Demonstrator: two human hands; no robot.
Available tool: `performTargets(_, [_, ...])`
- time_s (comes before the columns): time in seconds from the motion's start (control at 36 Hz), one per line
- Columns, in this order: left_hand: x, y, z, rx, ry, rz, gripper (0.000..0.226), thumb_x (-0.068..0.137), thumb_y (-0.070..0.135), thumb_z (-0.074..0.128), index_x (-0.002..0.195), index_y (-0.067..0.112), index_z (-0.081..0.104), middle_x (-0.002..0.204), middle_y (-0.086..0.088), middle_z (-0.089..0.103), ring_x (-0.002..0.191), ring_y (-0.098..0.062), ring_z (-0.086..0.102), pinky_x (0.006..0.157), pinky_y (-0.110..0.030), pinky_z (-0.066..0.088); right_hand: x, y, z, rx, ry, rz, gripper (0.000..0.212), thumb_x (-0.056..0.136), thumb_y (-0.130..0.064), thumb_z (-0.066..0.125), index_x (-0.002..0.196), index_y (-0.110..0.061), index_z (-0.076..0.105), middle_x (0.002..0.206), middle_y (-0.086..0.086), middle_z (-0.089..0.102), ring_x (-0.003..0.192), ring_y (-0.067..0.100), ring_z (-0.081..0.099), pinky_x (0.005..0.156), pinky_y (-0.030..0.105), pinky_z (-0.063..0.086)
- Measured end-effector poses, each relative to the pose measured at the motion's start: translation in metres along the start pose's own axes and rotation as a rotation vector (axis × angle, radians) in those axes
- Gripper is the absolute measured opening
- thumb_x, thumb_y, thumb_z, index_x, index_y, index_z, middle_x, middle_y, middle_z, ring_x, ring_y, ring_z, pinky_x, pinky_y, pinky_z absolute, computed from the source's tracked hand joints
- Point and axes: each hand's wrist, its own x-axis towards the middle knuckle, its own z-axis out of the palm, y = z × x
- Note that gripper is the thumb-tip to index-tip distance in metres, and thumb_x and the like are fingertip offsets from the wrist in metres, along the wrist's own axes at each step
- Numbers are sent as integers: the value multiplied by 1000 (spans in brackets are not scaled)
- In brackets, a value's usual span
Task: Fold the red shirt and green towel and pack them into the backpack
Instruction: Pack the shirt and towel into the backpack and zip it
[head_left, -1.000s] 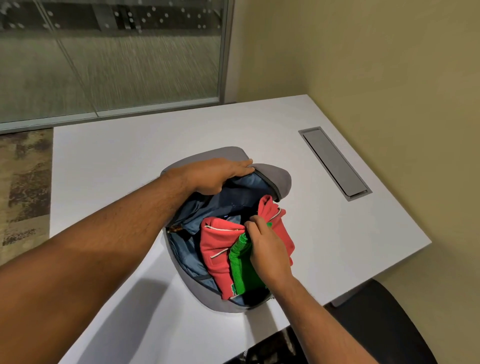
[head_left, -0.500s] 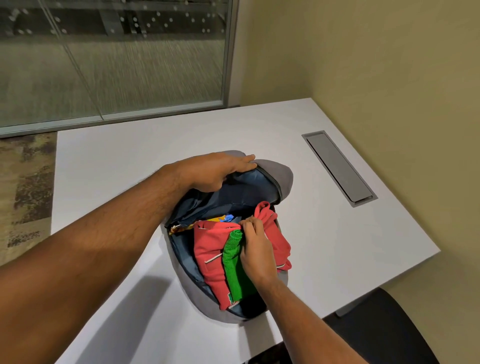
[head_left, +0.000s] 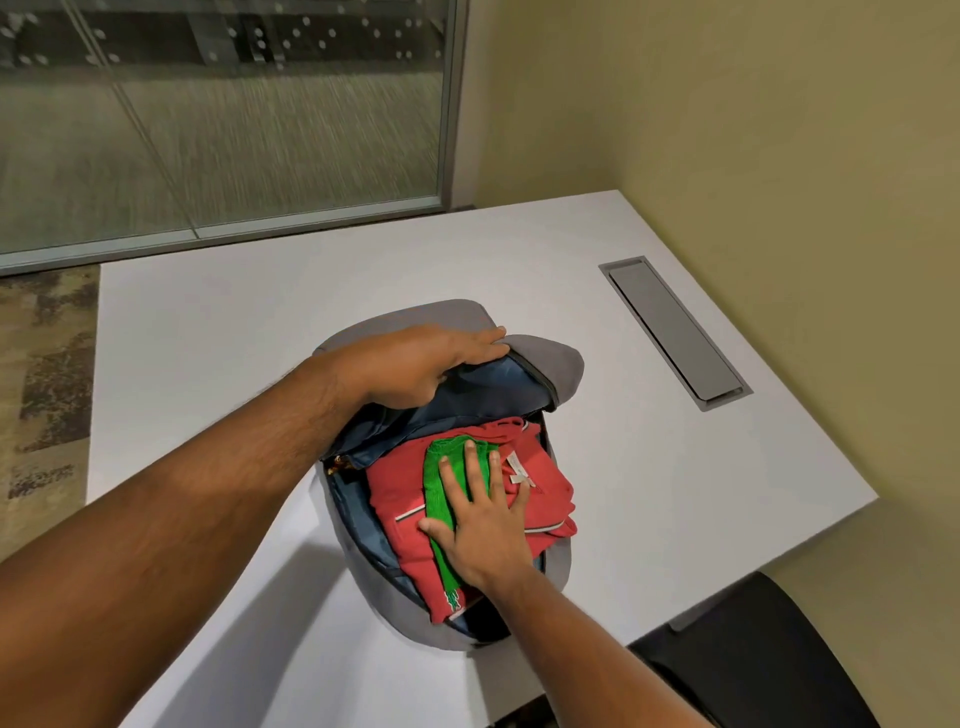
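Right hand (head_left: 485, 538) flat, fingers straight, pressing narrow folded green towel (head_left: 441, 499) onto folded red shirt (head_left: 400, 519) inside open grey fabric backpack (head_left: 550, 358), frame centre. Towel long axis runs toward wearer. Left hand (head_left: 421, 364) grips flap directly above; next move likely closing.

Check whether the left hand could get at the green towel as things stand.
Probably yes, but not freely: the left hand grips the backpack flap, holding it open, and the right hand lies flat over the green towel, leaving only its left edge bare.
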Motion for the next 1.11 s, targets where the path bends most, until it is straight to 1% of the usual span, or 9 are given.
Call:
performTargets(0.11, [-2, 2, 3, -10, -8, 4, 90, 93, -19, 48, 159, 37, 23, 162, 29, 8, 152, -5, 21, 117, -19, 26, 9, -4, -1, -41, -135, 38, 81, 94, -85, 5, 157, -43, -24, 162, -3, -40, 145, 30, -44, 115, 76, -12])
performTargets(0.19, [-3, 3, 7, -18, -6, -6, 91, 93, -19, 49, 160, 37, 23, 164, 27, 9, 151, -3, 19, 114, -13, 21, 10, -6, -1, -47, -141, 39, 81, 94, -84, 5, 157, -42, -24, 162, -1, -39, 146, 31, -43, 115, 76, -13])
performTargets(0.42, [-5, 6, 20, -50, 3, -6, 90, 93, -18, 49, 159, 37, 24, 164, 25, 10, 150, -1, 18, 115, -12, 18, -14, 8, 4, 49, 39, 25, 80, 97, -81, 4, 162, -38, -14, 169, -4, -27, 155, 23, -26, 125, 63, 0])
performTargets(0.56, [-5, 10, 16, -47, 23, -3, 90, 91, -19, 47, 159, 36, 26, 164, 26, 13, 151, -3, 22, 119, -16, 20, -40, 25, 16, 98, 182, 323, 99, 89, -91, 9, 165, -29, -3, 169, 12, -21, 157, 30, -21, 127, 52, -7])
performTargets(0.72, [-4, 14, 10, -45, 12, -5, 89, 92, -19, 47, 160, 35, 26, 164, 26, 14, 149, 0, 21, 113, -10, 17, -43, 19, 35, 293, 22, 404, 107, 83, -94, 11, 163, -28, -17, 165, 24, -26, 155, 37, -23, 128, 49, -7])
performTargets(0.86, [-5, 15, 17, -56, 4, -10, 88, 92, -19, 46, 159, 35, 28, 165, 24, 15, 143, 7, 19, 106, 1, 13, -32, 2, 35, 321, -54, 372, 118, 70, -92, -5, 162, -19, -18, 161, 32, -28, 153, 43, -26, 125, 48, -10])
performTargets(0.97, [-7, 15, 19, -67, -2, -18, 87, 92, -19, 46, 159, 34, 29, 164, 25, 16, 142, 8, 19, 98, 10, 8, -40, 6, 29, 332, -26, 336, 103, 85, -84, 0, 166, -20, -2, 168, 25, -15, 157, 37, -14, 129, 46, -3])
performTargets(1.03, [-8, 16, 18, -65, -4, -23, 87, 92, -19, 46, 159, 33, 29, 163, 26, 15, 142, 8, 19, 100, 8, 9, -47, 12, 29, 364, 85, 329, 81, 100, -71, 9, 162, -20, 22, 171, 18, 9, 158, 34, 9, 129, 45, 12])
performTargets(1.11, [-9, 21, 16, -55, -12, -30, 87, 92, -19, 46, 159, 34, 28, 163, 26, 14, 146, 3, 21, 110, -6, 15, -58, 19, 32, 381, 372, 348, 26, 106, -32, 38, 121, -17, 53, 134, 6, 53, 120, 28, 53, 102, 44, 45])
